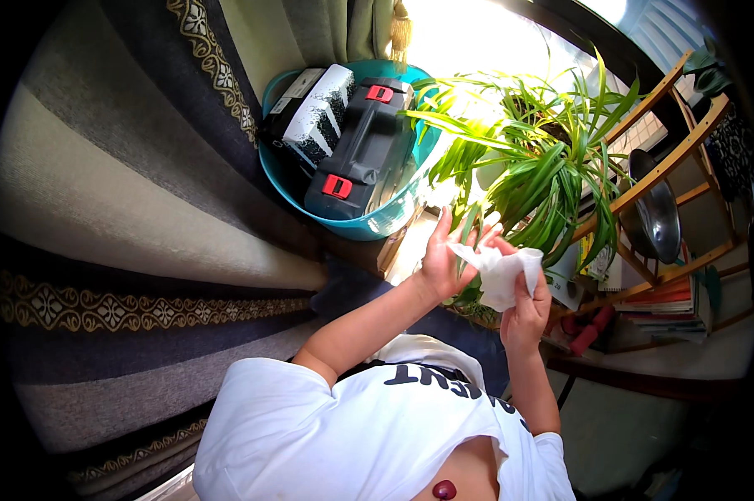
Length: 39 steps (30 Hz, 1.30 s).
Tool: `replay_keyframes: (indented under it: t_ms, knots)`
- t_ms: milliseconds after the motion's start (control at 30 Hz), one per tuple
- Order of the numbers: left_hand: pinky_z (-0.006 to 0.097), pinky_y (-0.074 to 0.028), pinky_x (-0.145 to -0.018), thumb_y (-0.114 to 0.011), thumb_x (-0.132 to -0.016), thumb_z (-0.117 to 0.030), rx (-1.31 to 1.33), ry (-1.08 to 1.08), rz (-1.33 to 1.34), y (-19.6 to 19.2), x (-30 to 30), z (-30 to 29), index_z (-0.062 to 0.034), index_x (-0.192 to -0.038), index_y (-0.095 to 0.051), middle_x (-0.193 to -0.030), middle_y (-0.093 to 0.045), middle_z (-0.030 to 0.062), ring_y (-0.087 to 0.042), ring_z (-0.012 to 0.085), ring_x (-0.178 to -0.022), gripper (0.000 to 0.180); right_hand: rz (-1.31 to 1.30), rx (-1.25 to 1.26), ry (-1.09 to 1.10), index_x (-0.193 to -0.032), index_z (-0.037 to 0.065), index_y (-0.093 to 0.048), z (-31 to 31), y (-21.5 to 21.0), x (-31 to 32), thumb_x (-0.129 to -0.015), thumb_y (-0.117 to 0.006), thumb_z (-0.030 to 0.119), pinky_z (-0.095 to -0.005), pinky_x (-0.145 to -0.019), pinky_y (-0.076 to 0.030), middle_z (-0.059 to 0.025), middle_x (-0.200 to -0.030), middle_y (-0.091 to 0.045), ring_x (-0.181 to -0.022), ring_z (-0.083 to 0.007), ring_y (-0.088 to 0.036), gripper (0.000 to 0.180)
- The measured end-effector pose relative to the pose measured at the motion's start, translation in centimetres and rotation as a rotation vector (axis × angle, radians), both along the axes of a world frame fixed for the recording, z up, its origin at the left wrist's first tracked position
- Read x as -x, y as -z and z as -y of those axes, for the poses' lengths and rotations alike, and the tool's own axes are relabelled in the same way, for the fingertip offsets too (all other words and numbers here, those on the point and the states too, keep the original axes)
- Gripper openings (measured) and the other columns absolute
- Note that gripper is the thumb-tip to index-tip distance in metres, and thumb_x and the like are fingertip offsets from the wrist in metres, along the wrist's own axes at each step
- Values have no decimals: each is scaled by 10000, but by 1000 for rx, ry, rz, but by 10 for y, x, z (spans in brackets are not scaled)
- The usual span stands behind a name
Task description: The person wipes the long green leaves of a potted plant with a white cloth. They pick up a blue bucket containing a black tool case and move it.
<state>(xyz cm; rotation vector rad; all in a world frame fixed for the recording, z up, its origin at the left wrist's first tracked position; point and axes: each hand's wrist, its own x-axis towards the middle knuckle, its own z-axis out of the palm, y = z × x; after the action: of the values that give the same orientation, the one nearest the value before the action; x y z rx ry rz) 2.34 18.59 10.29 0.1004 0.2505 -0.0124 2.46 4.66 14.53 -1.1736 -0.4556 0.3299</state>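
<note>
A bushy spider plant (531, 171) with long, narrow green leaves stands by the bright window. Some of its leaves hang down over my left hand (445, 263), which is turned palm up with thumb and fingers stretched apart. A thin white wipe (502, 274), crumpled and soft, is pinched in my right hand (527, 311). One corner of the wipe reaches across to the fingers of my left hand and the leaves there. Whether those fingers touch the wipe is hard to make out.
Left of the plant, a turquoise tub (364, 227) holds a black tool case (364, 150) with red latches and a black-and-white box (320, 113). Striped curtains (143, 167) fill the left. A wooden rack (656, 179) with a metal bowl (660, 221) and stacked books (665, 311) stands right.
</note>
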Motion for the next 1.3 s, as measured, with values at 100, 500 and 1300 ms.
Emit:
replay_keyframes:
  t_ms: [100, 500, 1300]
  knots:
    - [374, -376, -999, -253, -931, -612, -158, 46, 27, 2, 6, 2, -127, -1373, -343, -1216, -510, 36, -472, 172, -1167, 663, 277, -2, 88, -1255, -47, -467, -10, -10, -18, -973, -420, 176, -417, -1054, -330, -232, -1351, -431, -1255, -300, -438, 362]
    - [386, -337, -1047, -304, -897, -657, -245, -79, 95, -2, 6, 2, -119, -1431, -207, -1372, -369, 143, -392, 244, -1270, 764, 824, 531, 53, -1230, 12, -539, -28, 30, -8, -709, -470, -89, -449, -1062, -309, -212, -1294, -498, -1247, -363, -439, 536]
    - [439, -287, -1078, -336, -988, -158, -313, -42, 90, 8, 3, -14, -112, -1419, -277, -1414, -383, 54, -357, 219, -1315, 438, 273, 38, 166, -1150, 1, -571, -5, -8, -40, -864, -420, -84, -251, -895, -424, -74, -1123, -620, -1000, -134, -581, 335]
